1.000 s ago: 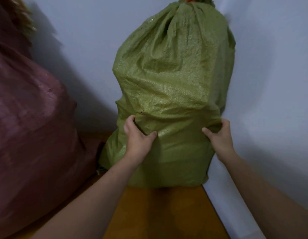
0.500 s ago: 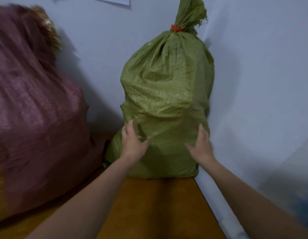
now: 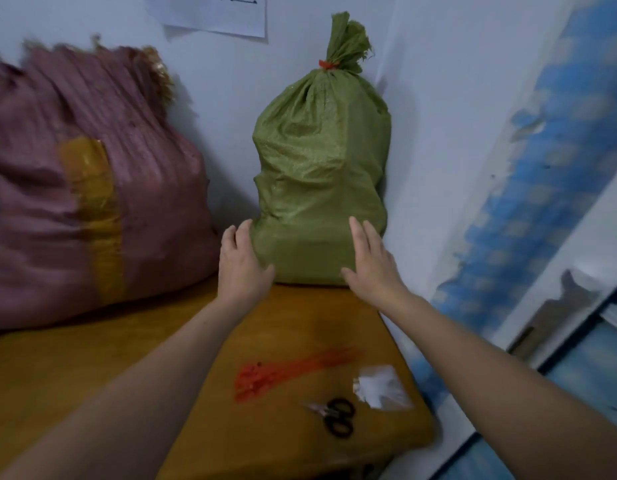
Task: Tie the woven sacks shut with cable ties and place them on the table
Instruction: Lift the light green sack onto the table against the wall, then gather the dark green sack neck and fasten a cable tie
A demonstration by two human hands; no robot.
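A green woven sack (image 3: 317, 174) stands upright on the wooden table (image 3: 286, 327) in the wall corner, its neck bound by a red cable tie (image 3: 327, 65). My left hand (image 3: 239, 263) is open at the sack's lower left side, fingers straight. My right hand (image 3: 369, 261) is open in front of its lower right part, fingers straight; whether either hand touches the sack I cannot tell. A bundle of red cable ties (image 3: 283, 372) lies on the table nearer to me.
A large maroon woven sack (image 3: 92, 188) with a tan tape strip stands on the table's left. Black-handled scissors (image 3: 336, 415) and a clear plastic bag (image 3: 381, 386) lie near the table's right front edge. White walls close in behind and on the right.
My hands let go of the green sack's lower folds and opened, drawing slightly back. My head pulled back, bringing the cable ties, scissors and plastic bag into view.
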